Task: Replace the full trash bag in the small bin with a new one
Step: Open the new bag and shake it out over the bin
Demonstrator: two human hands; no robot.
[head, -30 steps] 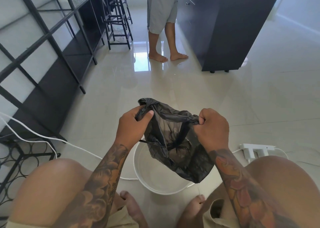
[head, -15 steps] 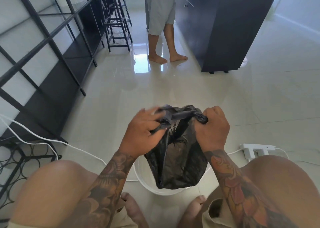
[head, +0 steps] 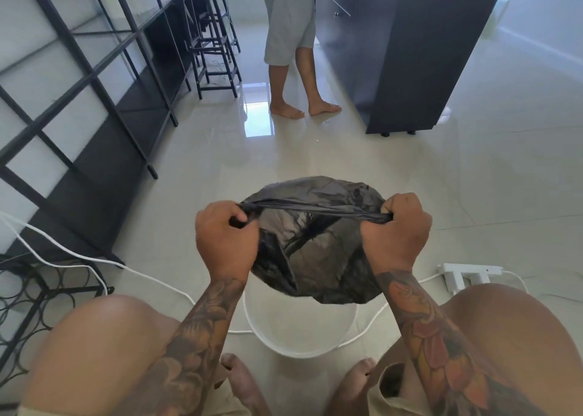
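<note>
A thin black trash bag (head: 315, 245) hangs in the air, its mouth stretched wide between my two hands. My left hand (head: 225, 240) grips the rim on the left side, my right hand (head: 396, 231) grips it on the right. Directly below the bag stands the small white bin (head: 299, 336) on the floor between my knees and feet. The bin's inside looks bare; the bag hides its far rim.
White cables (head: 94, 258) run across the floor past the bin to a white power strip (head: 467, 273) at right. Black metal shelving (head: 94, 116) lines the left, a wire rack (head: 31, 305) sits lower left. Another person (head: 293, 52) stands barefoot ahead beside a dark cabinet (head: 410, 52).
My hands have pulled apart, and the bunched bag mouth has been stretched open and wide above the bin.
</note>
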